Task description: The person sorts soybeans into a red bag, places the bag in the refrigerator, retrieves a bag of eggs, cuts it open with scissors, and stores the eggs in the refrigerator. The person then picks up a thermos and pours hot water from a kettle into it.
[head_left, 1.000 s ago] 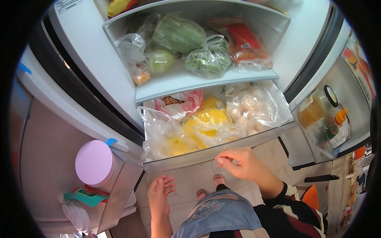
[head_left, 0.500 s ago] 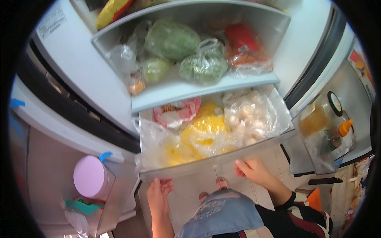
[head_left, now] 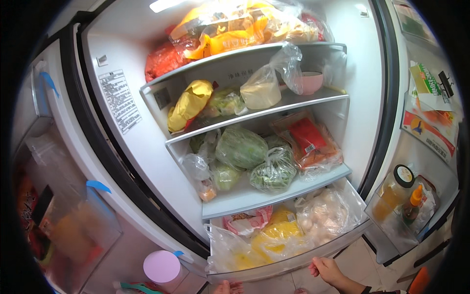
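Observation:
An open fridge drawer (head_left: 289,266) stands pulled out in front of me. It holds a clear bag of pale round produce (head_left: 324,215), a yellow bag (head_left: 279,236) under clear plastic and a pink-and-white packet (head_left: 247,220). My left hand (head_left: 226,288) shows only in part at the lower edge, just below the drawer front, with its fingers apart and nothing seen in them. Below the drawer's right side is my right hand (head_left: 327,270), its fingers curled in with no object visible. Neither hand clearly touches the drawer.
Above the drawer, a shelf carries bagged green vegetables (head_left: 241,147) and a red packet (head_left: 308,134). Higher up are a yellow bag (head_left: 190,105) and a pink bowl (head_left: 309,82). Open doors flank me, with a lilac-lidded tub (head_left: 161,267) left and a black-capped jar (head_left: 393,191) right.
My view has tilted up, bringing the upper shelves in and pushing the drawer and my hands lower. Both hands remain below the drawer front. The fridge contents look unmoved.

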`<state>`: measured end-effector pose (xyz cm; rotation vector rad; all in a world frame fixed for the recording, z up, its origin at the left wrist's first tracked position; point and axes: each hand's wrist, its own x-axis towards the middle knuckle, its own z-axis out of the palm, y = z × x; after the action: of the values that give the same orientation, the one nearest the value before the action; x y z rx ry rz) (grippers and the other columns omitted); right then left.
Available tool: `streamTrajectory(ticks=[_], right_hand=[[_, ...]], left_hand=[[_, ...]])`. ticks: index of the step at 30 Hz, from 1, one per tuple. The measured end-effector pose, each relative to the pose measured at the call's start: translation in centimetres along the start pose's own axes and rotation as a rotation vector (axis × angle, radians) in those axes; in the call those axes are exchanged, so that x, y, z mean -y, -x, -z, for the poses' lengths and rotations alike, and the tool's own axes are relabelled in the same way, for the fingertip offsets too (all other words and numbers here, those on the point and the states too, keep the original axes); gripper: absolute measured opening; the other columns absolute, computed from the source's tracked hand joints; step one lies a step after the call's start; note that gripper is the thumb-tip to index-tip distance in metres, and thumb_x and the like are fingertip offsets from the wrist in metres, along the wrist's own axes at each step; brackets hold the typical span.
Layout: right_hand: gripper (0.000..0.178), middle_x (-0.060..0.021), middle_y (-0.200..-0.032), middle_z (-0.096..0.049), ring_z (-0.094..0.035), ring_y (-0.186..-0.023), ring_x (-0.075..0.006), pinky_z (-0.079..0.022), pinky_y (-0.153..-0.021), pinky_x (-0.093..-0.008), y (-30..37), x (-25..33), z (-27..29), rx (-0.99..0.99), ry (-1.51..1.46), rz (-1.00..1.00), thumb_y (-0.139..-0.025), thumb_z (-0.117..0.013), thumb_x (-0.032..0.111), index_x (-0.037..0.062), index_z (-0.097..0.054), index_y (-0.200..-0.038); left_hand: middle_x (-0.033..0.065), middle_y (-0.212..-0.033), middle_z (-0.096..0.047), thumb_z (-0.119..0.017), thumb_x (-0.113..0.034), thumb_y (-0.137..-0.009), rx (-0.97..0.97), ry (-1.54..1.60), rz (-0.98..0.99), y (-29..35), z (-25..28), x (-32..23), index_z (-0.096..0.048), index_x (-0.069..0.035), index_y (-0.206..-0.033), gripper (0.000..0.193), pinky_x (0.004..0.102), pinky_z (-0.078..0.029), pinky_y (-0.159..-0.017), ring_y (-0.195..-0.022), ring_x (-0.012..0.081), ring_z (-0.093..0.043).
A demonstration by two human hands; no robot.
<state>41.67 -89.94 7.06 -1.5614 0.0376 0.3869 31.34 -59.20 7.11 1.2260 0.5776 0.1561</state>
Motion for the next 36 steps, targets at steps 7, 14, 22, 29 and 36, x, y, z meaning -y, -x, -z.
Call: streamTrajectory(ticks=[7, 14, 22, 29, 36], right_hand=[[0.040, -0.0033, -0.063, -0.057, -0.051, -0.054, -0.0089, -0.044, -0.051, -0.0227, -0.3, 0.3, -1.4, -0.045, -0.044, 0.041, -0.096, -0.046, 0.029, -0.0033, -0.063, -0.078], [0.040, -0.0018, -0.065, -0.055, -0.049, -0.055, -0.0076, -0.042, -0.051, -0.0218, -2.0, 1.1, -2.2, -0.073, -0.095, 0.038, -0.096, -0.048, 0.031, -0.0020, -0.062, -0.080], [0.034, -0.0006, -0.068, -0.053, -0.049, -0.058, -0.0091, -0.043, -0.053, -0.0241, -3.9, 2.1, -3.6, -0.033, -0.276, 0.047, -0.097, -0.046, 0.030, 0.0030, -0.060, -0.082], [0.028, -0.0032, -0.072, -0.055, -0.052, -0.062, -0.0113, -0.047, -0.055, -0.0269, -3.7, 2.4, -2.0, -0.215, -0.448, -0.031, -0.095, -0.050, 0.029, 0.0056, -0.053, -0.081], [0.021, -0.0045, -0.074, -0.055, -0.052, -0.062, -0.0114, -0.048, -0.056, -0.0269, -4.4, 2.6, 0.5, -0.240, -0.540, 0.089, -0.096, -0.049, 0.026, 0.0075, -0.049, -0.086]], left_hand=[[0.0132, -0.093, -0.064, -0.041, -0.034, -0.098, -0.034, 0.000, -0.031, 0.6, -1.4, -1.9, -0.057, 0.001, -0.101, 0.039, 0.0305, -0.051, -0.065, -0.075, 0.0183, -0.061], [0.0123, -0.091, -0.063, -0.044, -0.036, -0.096, -0.009, 0.153, -0.020, -2.3, -1.2, -1.8, -0.055, -0.001, -0.098, 0.037, 0.0329, -0.050, -0.065, -0.074, 0.0207, -0.060], [0.0106, -0.092, -0.062, -0.046, -0.035, -0.096, 0.046, 0.463, -0.026, -6.3, -0.6, -1.6, -0.054, -0.006, -0.096, 0.030, 0.0342, -0.049, -0.065, -0.080, 0.0212, -0.060], [0.0076, -0.096, -0.061, -0.047, -0.041, -0.095, 0.038, 0.399, -0.026, -5.8, -1.6, -1.4, -0.054, -0.008, -0.102, 0.034, 0.0341, -0.048, -0.070, -0.083, 0.0202, -0.058], [0.0050, -0.091, -0.060, -0.048, -0.042, -0.094, 0.001, 0.346, -0.081, -6.3, -2.0, -1.1, -0.053, -0.011, -0.098, 0.032, 0.0336, -0.047, -0.070, -0.083, 0.0195, -0.057]])
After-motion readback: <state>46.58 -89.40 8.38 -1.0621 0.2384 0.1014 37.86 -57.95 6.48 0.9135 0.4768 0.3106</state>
